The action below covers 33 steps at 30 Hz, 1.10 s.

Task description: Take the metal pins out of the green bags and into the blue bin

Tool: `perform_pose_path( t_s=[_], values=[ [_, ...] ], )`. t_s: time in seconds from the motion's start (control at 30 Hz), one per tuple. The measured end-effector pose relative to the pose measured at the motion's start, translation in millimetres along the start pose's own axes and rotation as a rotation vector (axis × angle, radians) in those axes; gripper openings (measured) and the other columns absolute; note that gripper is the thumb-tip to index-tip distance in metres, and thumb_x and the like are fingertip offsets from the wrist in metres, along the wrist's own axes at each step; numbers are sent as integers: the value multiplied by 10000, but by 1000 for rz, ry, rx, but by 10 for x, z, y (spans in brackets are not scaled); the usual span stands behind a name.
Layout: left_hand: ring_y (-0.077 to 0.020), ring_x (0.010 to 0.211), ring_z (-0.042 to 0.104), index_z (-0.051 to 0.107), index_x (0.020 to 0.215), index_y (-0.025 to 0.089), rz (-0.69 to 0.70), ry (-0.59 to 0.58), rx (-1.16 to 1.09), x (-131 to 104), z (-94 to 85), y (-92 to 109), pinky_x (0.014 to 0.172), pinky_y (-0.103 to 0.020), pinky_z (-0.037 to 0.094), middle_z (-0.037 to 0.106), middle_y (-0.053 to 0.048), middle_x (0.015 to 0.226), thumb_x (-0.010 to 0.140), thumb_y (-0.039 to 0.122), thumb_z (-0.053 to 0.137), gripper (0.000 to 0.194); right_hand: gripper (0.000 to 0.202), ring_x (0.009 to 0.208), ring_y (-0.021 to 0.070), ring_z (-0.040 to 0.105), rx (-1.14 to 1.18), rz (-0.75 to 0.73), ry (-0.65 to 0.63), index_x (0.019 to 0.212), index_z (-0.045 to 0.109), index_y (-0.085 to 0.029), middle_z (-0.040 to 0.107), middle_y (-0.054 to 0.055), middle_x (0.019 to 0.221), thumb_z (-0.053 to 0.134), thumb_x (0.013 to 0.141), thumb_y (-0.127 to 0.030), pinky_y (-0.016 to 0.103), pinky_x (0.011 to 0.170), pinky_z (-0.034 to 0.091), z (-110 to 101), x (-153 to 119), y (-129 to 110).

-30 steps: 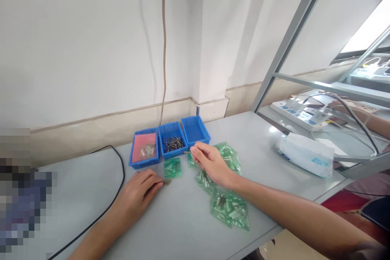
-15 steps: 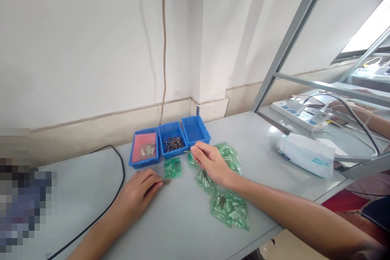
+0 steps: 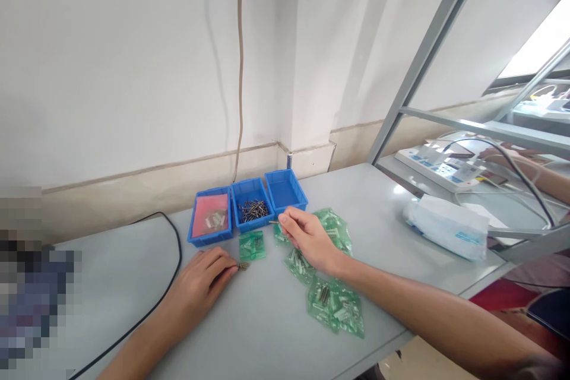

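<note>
My left hand (image 3: 207, 276) rests low over the table, its fingertips closed on a small bunch of screws (image 3: 243, 266). Between the thumb and fingers of my right hand (image 3: 307, 236) is a single screw (image 3: 273, 222), pointing left near the front of the middle bin. A small green bag (image 3: 252, 246) lies just beyond my left fingertips. Several green plastic bags with metal parts (image 3: 337, 304) lie beside and under my right hand and forearm. Loose dark screws (image 3: 253, 211) fill part of the middle blue bin (image 3: 246, 227).
The left blue bin (image 3: 209, 240) holds a pink sheet and a clear bag of pale parts. A third blue bin (image 3: 285, 189) stands to the right. A white soft pack (image 3: 447, 227) lies by the metal rack (image 3: 414, 77). A black cable (image 3: 178, 243) crosses the left side. Another person's arm (image 3: 534, 172) shows far right.
Both hands keep nearly the same place and grip. The other person's hand at the far right has shifted slightly.
</note>
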<state>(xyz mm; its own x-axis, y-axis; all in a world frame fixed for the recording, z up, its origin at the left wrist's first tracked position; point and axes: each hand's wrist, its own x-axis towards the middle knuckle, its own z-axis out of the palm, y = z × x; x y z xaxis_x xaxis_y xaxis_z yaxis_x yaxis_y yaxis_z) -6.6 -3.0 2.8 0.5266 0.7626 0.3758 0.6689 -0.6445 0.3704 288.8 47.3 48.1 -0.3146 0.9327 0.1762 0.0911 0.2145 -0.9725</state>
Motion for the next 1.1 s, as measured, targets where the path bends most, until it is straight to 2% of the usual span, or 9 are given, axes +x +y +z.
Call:
perform_pose_path(
  t_s=[1.1],
  values=[
    [-198, 939, 662, 690, 1084, 240, 1, 12, 4, 21, -14, 28, 860, -314, 522, 689, -44, 1042, 1112, 315, 526, 182, 490, 608, 139, 354, -3, 15, -6, 741, 474, -222, 412, -39, 681, 514, 1068, -585, 289, 563, 288, -2, -1, -10]
  ],
)
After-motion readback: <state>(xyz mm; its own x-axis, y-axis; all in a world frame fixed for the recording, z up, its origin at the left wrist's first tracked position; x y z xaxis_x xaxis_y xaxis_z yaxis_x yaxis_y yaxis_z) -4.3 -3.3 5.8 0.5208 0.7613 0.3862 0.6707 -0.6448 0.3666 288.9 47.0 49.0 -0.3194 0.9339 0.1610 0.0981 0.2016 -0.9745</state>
